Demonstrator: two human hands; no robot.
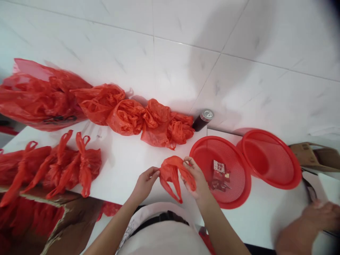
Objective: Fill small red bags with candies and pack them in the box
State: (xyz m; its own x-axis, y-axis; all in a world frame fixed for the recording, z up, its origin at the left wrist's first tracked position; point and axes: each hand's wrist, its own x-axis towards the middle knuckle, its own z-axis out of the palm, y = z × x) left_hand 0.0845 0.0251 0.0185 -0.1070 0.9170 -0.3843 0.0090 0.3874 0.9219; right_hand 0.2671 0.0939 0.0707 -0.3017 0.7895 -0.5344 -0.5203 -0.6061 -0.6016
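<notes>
Both of my hands hold one small red plastic bag (172, 173) just above the white table's (124, 166) near edge. My left hand (145, 182) pinches its left side, fingers closed on the plastic. My right hand (195, 179) grips its right side, with the bag's handles hanging down between the two hands. Just right of my right hand stands a red mesh basket (233, 198) with a few small red packets (219, 171) inside.
A second red mesh basket (271, 157) leans behind the first. A dark cylinder (203, 119) lies by loose red bags (148, 118) along the wall. Tied red bags (66, 166) sit at left over a cardboard box (66, 219). Another person's blurred hand (310, 223) is at lower right.
</notes>
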